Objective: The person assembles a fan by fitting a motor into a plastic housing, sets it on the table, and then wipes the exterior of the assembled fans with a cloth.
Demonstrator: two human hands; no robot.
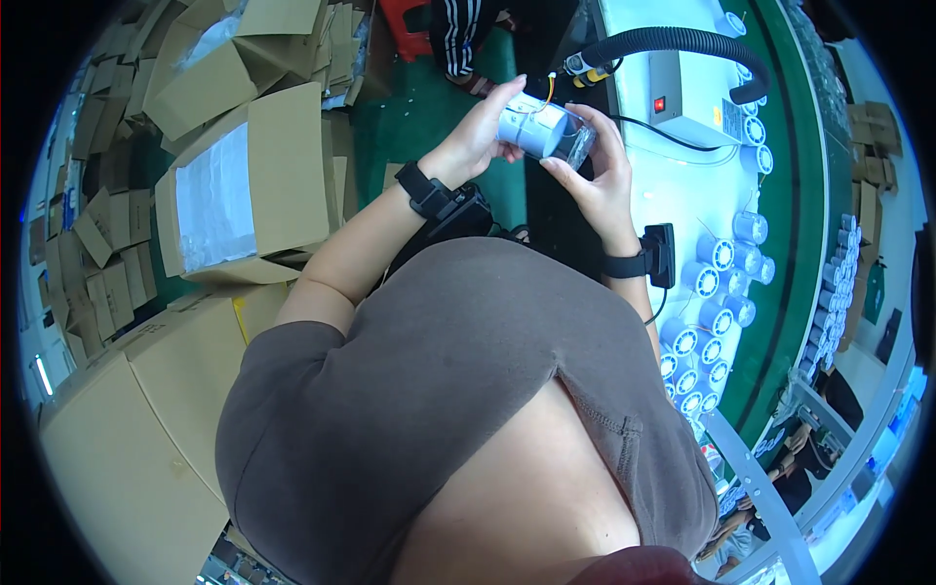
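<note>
In front of me, above the green floor, I hold a pale cylindrical unit with short orange and white wires at its top. My left hand grips its left end, thumb on top and fingers beneath. At the cylinder's right end is a clear, shiny plastic piece, which my right hand holds between thumb and fingers. Whether this plastic is a film or a stiff cover, I cannot tell. Both wrists wear black straps with small devices.
Rows of similar cylinders stand along the white worktable at right. A grey box machine with a red switch and a black flexible hose occupy its far end. Cardboard boxes crowd the left. Another person's striped leg shows ahead.
</note>
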